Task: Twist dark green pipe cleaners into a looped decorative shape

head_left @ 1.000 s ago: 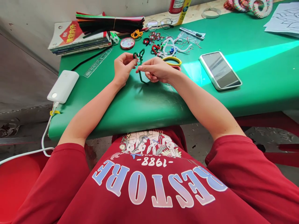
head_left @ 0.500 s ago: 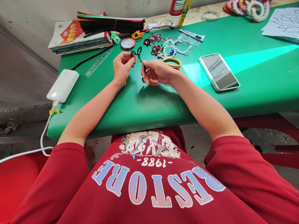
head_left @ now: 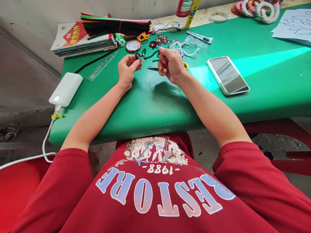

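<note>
A dark green fuzzy stem (head_left: 151, 55) with loops at its left end stretches between my two hands. My left hand (head_left: 127, 69) pinches the looped end between thumb and fingertips. The stem's other part is pinched by my right hand (head_left: 171, 64), with a short end sticking out left of its fingers. Under and behind my right hand lie scissors, with a blade (head_left: 153, 67) and a yellow handle (head_left: 186, 65) showing. White, red and blue twisted pieces (head_left: 186, 50) are just beyond that hand, partly hidden by it.
A phone (head_left: 228, 76) lies on the right of the green table (head_left: 267, 94). On the left are a white power bank (head_left: 66, 89) with a cable, a clear ruler (head_left: 102, 65) and stacked books (head_left: 85, 45). Glasses (head_left: 166, 27) and a bottle (head_left: 183, 11) stand at the back.
My right hand has moved up and right and turned, drawing the stem out sideways from the loops. The scissor blade has come into view. My left hand has hardly moved.
</note>
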Demonstrator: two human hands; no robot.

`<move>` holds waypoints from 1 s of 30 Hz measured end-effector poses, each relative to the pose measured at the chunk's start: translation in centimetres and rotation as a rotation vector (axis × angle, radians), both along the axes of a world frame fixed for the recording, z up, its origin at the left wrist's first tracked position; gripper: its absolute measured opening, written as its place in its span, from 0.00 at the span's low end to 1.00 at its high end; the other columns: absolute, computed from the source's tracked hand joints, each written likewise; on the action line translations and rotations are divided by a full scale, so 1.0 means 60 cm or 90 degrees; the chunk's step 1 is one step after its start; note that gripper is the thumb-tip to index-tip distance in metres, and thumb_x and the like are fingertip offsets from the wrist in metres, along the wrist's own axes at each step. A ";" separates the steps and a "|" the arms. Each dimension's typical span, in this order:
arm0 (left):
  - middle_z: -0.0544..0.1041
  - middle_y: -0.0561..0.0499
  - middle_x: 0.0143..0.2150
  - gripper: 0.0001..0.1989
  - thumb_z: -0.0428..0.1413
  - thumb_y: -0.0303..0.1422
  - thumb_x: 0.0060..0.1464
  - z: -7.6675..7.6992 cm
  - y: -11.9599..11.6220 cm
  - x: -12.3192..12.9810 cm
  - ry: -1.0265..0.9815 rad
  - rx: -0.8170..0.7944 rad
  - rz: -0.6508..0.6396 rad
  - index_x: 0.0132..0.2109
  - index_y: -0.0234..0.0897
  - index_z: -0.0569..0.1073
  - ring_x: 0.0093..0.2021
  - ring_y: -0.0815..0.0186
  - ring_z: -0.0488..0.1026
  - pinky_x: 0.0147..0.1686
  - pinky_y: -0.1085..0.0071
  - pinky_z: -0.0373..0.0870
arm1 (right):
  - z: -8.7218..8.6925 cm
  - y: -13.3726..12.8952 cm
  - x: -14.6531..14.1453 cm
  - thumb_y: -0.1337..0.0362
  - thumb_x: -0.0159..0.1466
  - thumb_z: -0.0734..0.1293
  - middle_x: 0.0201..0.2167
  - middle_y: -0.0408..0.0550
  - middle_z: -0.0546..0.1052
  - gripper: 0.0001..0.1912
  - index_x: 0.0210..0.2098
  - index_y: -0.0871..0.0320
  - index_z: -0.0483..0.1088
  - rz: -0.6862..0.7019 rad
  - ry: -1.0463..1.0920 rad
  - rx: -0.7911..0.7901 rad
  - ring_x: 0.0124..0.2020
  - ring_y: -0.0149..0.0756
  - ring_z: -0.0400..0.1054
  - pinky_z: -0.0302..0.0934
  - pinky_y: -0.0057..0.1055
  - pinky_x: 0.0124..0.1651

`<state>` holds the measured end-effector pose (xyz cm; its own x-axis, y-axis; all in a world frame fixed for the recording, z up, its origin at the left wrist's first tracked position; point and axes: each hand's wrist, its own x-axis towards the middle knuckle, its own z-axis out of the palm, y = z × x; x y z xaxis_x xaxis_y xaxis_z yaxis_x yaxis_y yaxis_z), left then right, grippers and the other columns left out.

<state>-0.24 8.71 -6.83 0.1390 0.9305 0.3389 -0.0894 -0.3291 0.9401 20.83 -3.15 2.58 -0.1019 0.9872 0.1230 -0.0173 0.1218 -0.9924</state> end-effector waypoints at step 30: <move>0.83 0.52 0.38 0.39 0.89 0.64 0.63 0.040 -0.055 0.017 0.057 0.006 0.006 0.39 0.49 0.71 0.45 0.53 0.88 0.55 0.52 0.90 | -0.038 0.037 0.003 0.63 0.79 0.84 0.15 0.33 0.47 0.25 0.38 0.38 0.66 0.254 0.064 -0.097 0.20 0.54 0.64 0.46 0.41 0.17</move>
